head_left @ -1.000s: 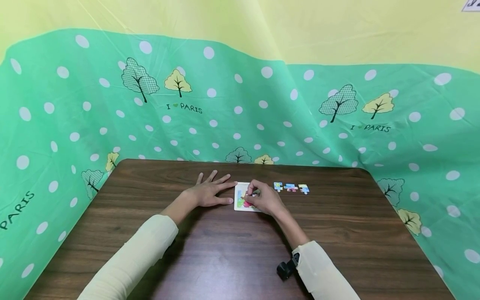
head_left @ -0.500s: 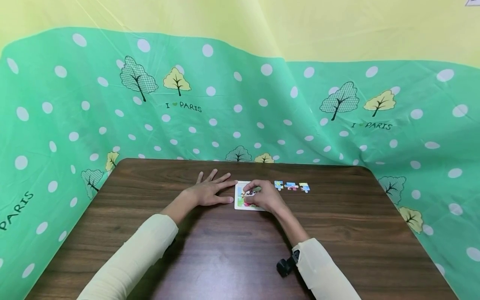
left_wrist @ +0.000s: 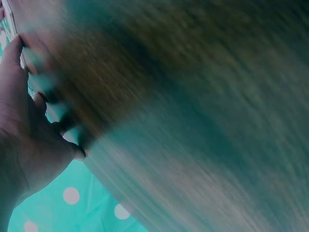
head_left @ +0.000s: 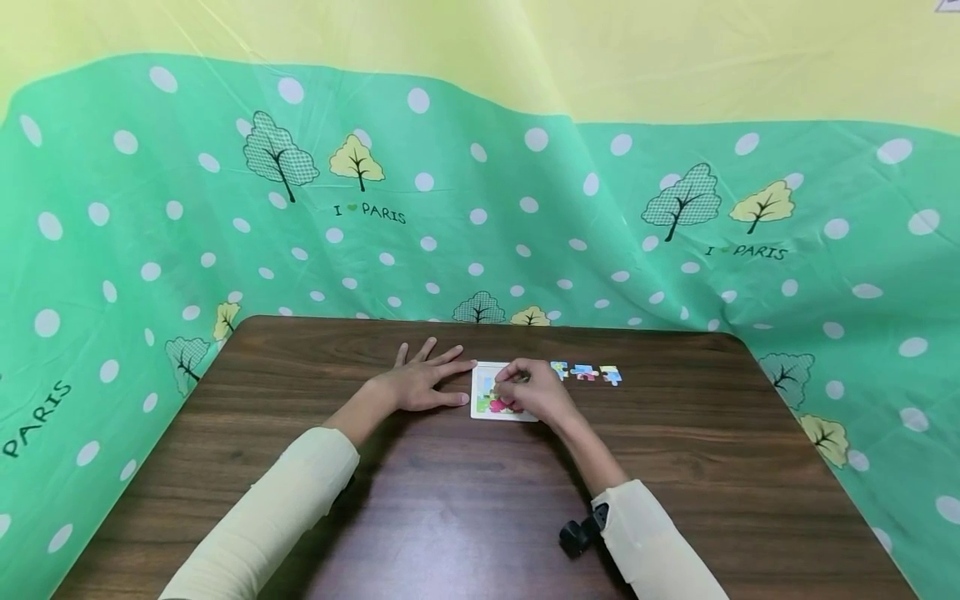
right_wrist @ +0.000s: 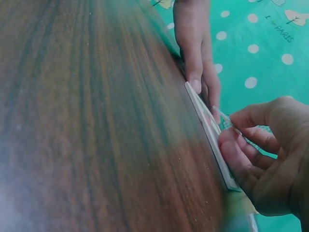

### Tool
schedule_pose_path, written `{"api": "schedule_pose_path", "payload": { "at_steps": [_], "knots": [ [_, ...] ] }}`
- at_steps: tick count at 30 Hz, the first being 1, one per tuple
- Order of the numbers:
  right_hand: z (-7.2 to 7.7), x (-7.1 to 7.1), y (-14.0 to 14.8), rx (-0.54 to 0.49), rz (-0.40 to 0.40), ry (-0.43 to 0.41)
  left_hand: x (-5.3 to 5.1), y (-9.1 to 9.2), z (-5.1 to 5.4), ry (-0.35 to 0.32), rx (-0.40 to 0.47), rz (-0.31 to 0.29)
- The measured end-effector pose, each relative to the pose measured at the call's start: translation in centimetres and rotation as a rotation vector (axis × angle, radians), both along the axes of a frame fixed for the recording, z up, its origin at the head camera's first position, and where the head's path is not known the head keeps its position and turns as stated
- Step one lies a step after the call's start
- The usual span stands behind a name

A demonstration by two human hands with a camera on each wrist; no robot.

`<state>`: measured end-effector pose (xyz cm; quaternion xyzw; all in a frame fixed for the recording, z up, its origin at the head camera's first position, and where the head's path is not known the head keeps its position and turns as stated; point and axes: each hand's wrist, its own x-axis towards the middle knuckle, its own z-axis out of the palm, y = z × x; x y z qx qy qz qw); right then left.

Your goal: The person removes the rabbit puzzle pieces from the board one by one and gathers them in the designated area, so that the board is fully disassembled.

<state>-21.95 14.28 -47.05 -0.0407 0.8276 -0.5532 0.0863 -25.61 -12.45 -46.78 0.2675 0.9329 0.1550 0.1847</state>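
A white-framed jigsaw puzzle board [head_left: 482, 414] with a colourful picture lies on the table, its right part covered by my right hand. My left hand [head_left: 418, 385] rests flat on the wood with spread fingers; thumb and index fingertips touch the board's left edge. Over the board, my right hand [head_left: 542, 392] pinches a thin puzzle piece [right_wrist: 223, 117] between thumb and fingers, tilted up above the surface in the right wrist view. The piece's picture is mostly hidden. In the left wrist view, the left hand [left_wrist: 34, 145] shows at the left side.
Several loose puzzle pieces, including a blue and pink piece [head_left: 584, 372], lie in a row right of the board on the brown wooden table [head_left: 450, 500]. Behind the table hangs a green and yellow curtain [head_left: 420, 217].
My right hand has lifted slightly and shifted right over the board, its fingers drawing closer together and uncovering more of the lower picture. The left hand stays in place.
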Motion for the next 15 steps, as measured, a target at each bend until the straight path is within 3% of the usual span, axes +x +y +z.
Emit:
{"api": "schedule_pose_path", "payload": {
  "at_steps": [7,15],
  "knots": [
    [0.3,0.4,0.9,-0.069,-0.018,0.000,0.0,0.1,0.1,-0.001,-0.021,0.004],
    [0.9,0.6,3.0,-0.064,-0.032,-0.005,0.1,0.2,0.1,0.015,-0.031,0.011]
  ]
}}
